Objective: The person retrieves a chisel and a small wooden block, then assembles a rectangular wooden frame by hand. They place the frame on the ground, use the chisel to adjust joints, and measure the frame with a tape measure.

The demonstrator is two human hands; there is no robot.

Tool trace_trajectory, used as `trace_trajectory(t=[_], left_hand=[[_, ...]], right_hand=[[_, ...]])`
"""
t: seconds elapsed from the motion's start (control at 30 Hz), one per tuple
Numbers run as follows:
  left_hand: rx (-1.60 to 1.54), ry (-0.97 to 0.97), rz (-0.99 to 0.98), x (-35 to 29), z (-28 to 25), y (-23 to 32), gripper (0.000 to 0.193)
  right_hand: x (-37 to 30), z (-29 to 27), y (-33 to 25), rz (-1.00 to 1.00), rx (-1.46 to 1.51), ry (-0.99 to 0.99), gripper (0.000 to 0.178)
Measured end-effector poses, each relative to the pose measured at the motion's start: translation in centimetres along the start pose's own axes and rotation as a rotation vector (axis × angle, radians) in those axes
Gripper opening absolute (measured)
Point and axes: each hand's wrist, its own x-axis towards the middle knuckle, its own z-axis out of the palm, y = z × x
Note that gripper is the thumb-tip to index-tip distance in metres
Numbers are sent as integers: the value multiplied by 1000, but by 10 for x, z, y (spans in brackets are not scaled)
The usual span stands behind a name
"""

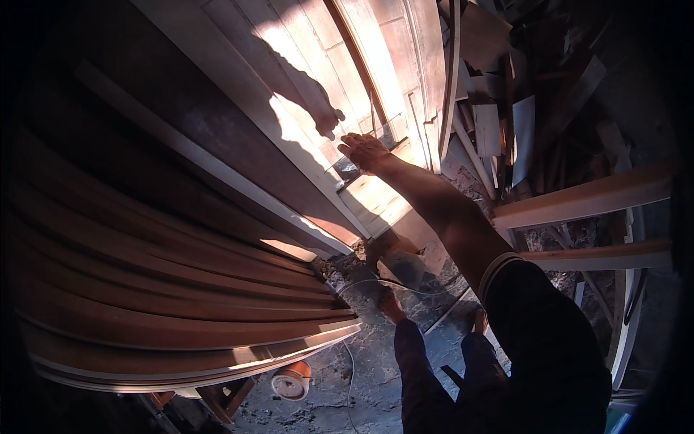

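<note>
My right hand reaches forward over a large pale wooden panel with grooves, like a door leaf. Its fingers are stretched and slightly bent, lying at or just above a clear, shiny strip that crosses the panel near its lower end. Whether the fingertips press on it, I cannot tell. Below the strip is a brightly lit wooden section. The arm and hand throw a dark shadow on the panel. My left hand does not show.
Several brown wooden panels lean in a row at left. Broken boards are heaped at the far right, near two wooden bars. An orange bucket and a thin cable are on the rough floor by my feet.
</note>
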Motion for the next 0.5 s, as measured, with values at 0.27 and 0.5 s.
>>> trace_trajectory(t=[0.27,0.5], left_hand=[[-96,35,-63,-1,-15,19,42],[-46,9,-40,26,-19,51,42]], right_hand=[[22,18,14,28,-113,-208,31],[41,39,37,143,145,-496,18]])
